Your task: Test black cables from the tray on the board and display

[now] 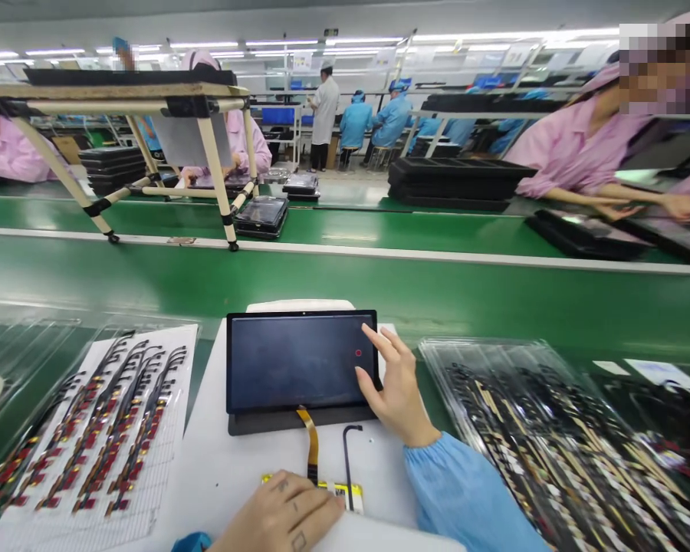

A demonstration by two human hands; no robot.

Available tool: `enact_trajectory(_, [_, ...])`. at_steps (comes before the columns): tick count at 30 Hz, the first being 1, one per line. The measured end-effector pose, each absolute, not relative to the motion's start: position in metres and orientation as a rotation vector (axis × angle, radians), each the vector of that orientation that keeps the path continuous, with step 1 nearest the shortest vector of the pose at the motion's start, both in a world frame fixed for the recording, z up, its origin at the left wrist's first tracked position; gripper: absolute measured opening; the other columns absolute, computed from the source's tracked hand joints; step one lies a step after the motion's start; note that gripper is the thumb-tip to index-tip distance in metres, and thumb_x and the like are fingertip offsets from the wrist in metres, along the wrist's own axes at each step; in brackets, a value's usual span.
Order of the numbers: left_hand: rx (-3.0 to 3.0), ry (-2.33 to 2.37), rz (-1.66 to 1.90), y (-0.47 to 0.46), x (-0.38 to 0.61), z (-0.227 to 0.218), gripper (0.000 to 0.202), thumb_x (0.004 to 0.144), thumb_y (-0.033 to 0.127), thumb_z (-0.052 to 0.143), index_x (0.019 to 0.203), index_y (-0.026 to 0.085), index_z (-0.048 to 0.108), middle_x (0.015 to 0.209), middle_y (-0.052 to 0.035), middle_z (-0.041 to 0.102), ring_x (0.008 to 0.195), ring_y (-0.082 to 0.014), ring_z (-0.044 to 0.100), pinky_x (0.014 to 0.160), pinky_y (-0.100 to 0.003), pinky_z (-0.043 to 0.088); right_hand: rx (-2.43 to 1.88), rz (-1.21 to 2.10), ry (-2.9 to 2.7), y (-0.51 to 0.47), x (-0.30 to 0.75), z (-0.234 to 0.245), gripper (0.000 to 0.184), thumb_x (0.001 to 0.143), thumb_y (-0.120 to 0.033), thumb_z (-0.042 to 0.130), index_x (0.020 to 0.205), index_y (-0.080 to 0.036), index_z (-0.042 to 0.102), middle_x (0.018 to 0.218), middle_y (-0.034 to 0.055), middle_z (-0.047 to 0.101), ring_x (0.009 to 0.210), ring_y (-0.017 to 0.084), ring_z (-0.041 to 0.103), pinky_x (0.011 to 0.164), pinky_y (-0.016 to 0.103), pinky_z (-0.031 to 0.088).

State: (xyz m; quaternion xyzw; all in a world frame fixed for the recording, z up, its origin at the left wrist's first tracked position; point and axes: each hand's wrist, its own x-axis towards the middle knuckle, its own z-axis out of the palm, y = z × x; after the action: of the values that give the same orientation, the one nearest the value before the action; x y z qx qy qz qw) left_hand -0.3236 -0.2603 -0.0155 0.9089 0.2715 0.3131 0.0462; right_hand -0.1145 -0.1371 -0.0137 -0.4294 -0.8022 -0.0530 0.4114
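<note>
A dark tablet screen [299, 360] lies flat on a white mat [218, 460] in front of me. An orange ribbon cable [309, 441] runs from its near edge to a small yellow board [345, 491]. My right hand [394, 387] rests at the screen's right edge with fingers spread and open, thumb on the glass beside a small red dot [358, 353]. My left hand [279, 514] lies at the bottom of the view, fingers curled down on the yellow board where the ribbon ends. A thin black cable [348, 460] lies beside the ribbon.
A white sheet with several flex cables [97, 429] lies to the left. A clear tray of cables [552, 437] sits to the right. A green conveyor belt [437, 291] runs across beyond. People in pink and blue coats work at the far benches, near stacks of black trays [454, 180].
</note>
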Motion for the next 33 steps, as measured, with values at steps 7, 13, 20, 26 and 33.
enact_trajectory(7, [2.754, 0.827, 0.989, -0.261, -0.324, -0.021, 0.044, 0.1, 0.026, 0.015, 0.113, 0.007, 0.052, 0.088, -0.0089, 0.069, 0.076, -0.0144, 0.062, 0.066, -0.026, 0.049, -1.019, -0.231, -2.028, -0.139, -0.124, 0.003, 0.05, 0.088, -0.028, 0.045, 0.135, -0.023, 0.029, 0.122, 0.0076, 0.054, 0.117, 0.024, 0.043, 0.089, 0.043, 0.041])
enact_trajectory(13, [2.677, 0.765, 1.041, -0.266, -0.326, -0.017, 0.04, 0.1, 0.027, 0.019, 0.118, 0.007, 0.049, 0.093, -0.0104, 0.068, 0.082, -0.0159, 0.062, 0.071, -0.028, 0.048, -1.09, -0.236, -1.965, -0.169, -0.114, 0.01, 0.033, 0.086, -0.019, 0.05, 0.118, -0.025, 0.046, 0.107, 0.0053, 0.057, 0.103, 0.021, 0.05, 0.083, 0.039, 0.042])
enact_trajectory(20, [2.612, 0.767, 0.998, -0.269, -0.33, -0.011, 0.051, 0.096, 0.047, 0.029, 0.122, 0.007, 0.046, 0.094, -0.0112, 0.068, 0.085, -0.018, 0.062, 0.072, -0.03, 0.048, -1.205, -0.193, -2.057, -0.211, -0.103, -0.013, 0.009, 0.085, -0.025, 0.053, 0.081, -0.027, 0.062, 0.087, 0.0025, 0.052, 0.081, 0.018, 0.047, 0.064, 0.033, 0.038])
enact_trajectory(26, [2.595, 0.777, 0.97, -0.27, -0.331, -0.014, 0.055, 0.092, 0.05, 0.039, 0.125, 0.007, 0.044, 0.095, -0.0116, 0.067, 0.086, -0.019, 0.062, 0.073, -0.031, 0.048, -1.277, -0.184, -2.022, -0.212, -0.111, -0.03, 0.012, 0.085, -0.027, 0.052, 0.08, -0.026, 0.063, 0.086, 0.004, 0.05, 0.082, 0.02, 0.044, 0.063, 0.034, 0.036])
enact_trajectory(33, [2.608, 0.814, 0.954, -0.272, -0.329, -0.012, 0.052, 0.091, 0.048, 0.044, 0.124, 0.007, 0.044, 0.094, -0.012, 0.068, 0.085, -0.0198, 0.063, 0.073, -0.033, 0.05, -1.227, -0.192, -2.003, -0.208, -0.115, -0.025, 0.016, 0.086, -0.028, 0.05, 0.076, -0.026, 0.062, 0.081, 0.0036, 0.047, 0.077, 0.019, 0.045, 0.062, 0.035, 0.038])
